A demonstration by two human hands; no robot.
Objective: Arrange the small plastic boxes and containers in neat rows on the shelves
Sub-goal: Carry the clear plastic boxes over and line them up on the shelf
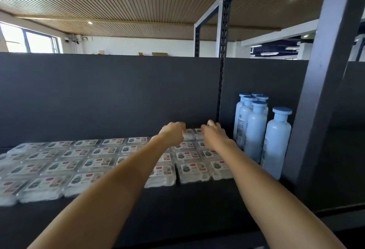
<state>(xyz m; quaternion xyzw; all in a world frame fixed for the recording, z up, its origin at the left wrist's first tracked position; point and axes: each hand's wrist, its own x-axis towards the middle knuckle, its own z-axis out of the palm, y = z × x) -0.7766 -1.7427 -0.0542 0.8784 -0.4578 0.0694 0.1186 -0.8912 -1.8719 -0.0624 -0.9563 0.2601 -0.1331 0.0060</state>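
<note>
On the dark shelf (pixel 197 199), rows of small plastic boxes (pixel 102 161) already run from the left edge to the pale bottles (pixel 256 130) at the right. We reach our left hand (pixel 173 131) and right hand (pixel 214 133) to the rear-row boxes (pixel 192 134) at the back edge, fingers curled down over them. Whether we grip them we cannot tell; little seems left but straightening.

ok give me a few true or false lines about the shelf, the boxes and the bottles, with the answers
1. Both hands reach to the back row of boxes. True: the left hand and right hand are over the rear clear boxes.
2. The bottles stand left of the boxes. False: the white bottles stand to the right, by the dark post.
3. The boxes lie flat in rows on the shelf. True.
4. The bottles have red caps. False: their caps are blue.
5. One bottle lies on its side. False: all stand upright.
</note>
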